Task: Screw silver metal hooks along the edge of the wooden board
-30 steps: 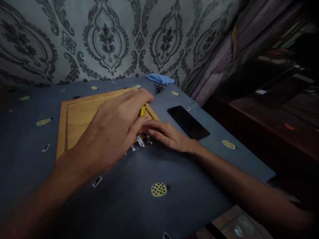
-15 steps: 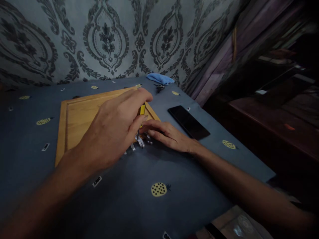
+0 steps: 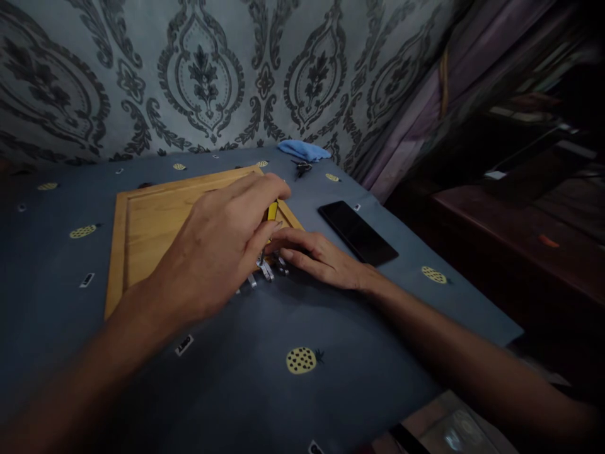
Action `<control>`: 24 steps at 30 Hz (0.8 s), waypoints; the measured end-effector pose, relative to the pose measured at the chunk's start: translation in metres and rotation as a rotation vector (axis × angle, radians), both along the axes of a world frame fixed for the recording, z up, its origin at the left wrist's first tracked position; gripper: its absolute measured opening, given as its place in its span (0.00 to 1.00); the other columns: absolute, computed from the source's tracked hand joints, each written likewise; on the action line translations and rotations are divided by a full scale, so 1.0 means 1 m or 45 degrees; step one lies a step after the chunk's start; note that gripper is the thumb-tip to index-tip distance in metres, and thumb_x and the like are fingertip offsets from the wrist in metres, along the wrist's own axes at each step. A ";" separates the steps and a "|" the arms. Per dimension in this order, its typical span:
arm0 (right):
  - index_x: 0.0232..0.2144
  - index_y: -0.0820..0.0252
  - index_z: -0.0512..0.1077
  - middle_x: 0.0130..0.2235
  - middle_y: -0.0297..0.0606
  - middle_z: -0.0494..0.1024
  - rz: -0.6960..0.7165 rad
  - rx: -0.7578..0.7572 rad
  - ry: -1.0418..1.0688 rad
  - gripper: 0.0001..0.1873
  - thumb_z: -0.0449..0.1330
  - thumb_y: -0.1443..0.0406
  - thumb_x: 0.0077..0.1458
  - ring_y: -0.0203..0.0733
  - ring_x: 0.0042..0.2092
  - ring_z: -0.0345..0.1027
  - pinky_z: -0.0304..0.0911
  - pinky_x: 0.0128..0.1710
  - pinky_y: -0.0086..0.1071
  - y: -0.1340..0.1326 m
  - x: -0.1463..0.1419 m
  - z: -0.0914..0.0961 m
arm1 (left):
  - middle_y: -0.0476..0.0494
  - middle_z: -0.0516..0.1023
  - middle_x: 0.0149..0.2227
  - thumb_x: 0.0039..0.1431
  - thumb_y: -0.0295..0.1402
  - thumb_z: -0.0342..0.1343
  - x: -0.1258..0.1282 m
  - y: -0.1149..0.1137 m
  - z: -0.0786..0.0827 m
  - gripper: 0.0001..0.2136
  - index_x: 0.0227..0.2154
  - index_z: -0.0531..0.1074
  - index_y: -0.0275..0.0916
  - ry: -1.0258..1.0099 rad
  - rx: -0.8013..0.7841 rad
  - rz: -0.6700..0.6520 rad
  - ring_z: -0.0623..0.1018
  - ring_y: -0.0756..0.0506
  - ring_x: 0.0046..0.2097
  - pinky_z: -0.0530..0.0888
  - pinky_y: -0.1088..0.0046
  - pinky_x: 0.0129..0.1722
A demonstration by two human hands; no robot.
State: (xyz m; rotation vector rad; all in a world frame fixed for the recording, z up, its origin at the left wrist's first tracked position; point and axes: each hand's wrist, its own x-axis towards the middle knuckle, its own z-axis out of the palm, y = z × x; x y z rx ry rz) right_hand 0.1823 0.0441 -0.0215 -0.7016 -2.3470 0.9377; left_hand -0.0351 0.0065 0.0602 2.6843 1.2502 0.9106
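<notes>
My left hand [image 3: 227,233] is closed around a screwdriver [image 3: 273,211] with a yellow handle. Its thin metal shaft points down at a row of small silver hooks [image 3: 267,271] along the near edge of a wooden board [image 3: 161,217]. From the right, my right hand [image 3: 321,257] reaches in with its fingers bent together beside the shaft and the hooks. Its fingertips are partly hidden behind the left thumb, so what they pinch cannot be made out. The left hand and forearm cover much of the board's near right part.
A black phone [image 3: 358,232] lies right of the board. Behind it are a dark bunch of keys or similar small item [image 3: 302,168] and a folded blue cloth [image 3: 304,149]. The blue pineapple-print tablecloth [image 3: 359,353] ends at a right edge; a patterned wall [image 3: 265,126] stands behind.
My left hand and the screwdriver handle have shifted very slightly, the handle leaning a touch to the right. My right hand and the board stay where they were.
</notes>
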 end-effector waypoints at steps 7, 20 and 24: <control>0.55 0.62 0.70 0.48 0.44 0.80 0.016 -0.019 0.009 0.19 0.50 0.57 0.71 0.41 0.46 0.75 0.69 0.48 0.37 -0.001 0.000 0.002 | 0.43 0.79 0.46 0.66 0.28 0.50 0.002 0.001 -0.002 0.12 0.50 0.72 0.39 0.009 0.010 0.011 0.80 0.43 0.45 0.76 0.66 0.44; 0.52 0.65 0.71 0.47 0.47 0.80 0.037 -0.006 -0.021 0.21 0.49 0.55 0.71 0.44 0.47 0.74 0.67 0.49 0.40 -0.002 -0.003 0.004 | 0.46 0.81 0.41 0.64 0.28 0.51 0.007 0.001 -0.002 0.11 0.46 0.73 0.40 0.003 0.003 0.049 0.81 0.43 0.43 0.75 0.67 0.41; 0.54 0.64 0.70 0.49 0.47 0.80 0.026 0.001 -0.045 0.22 0.48 0.54 0.71 0.45 0.48 0.74 0.67 0.50 0.41 -0.002 -0.002 0.003 | 0.47 0.82 0.41 0.64 0.28 0.51 0.009 0.002 -0.002 0.10 0.46 0.74 0.41 0.020 0.014 0.058 0.81 0.43 0.42 0.76 0.68 0.40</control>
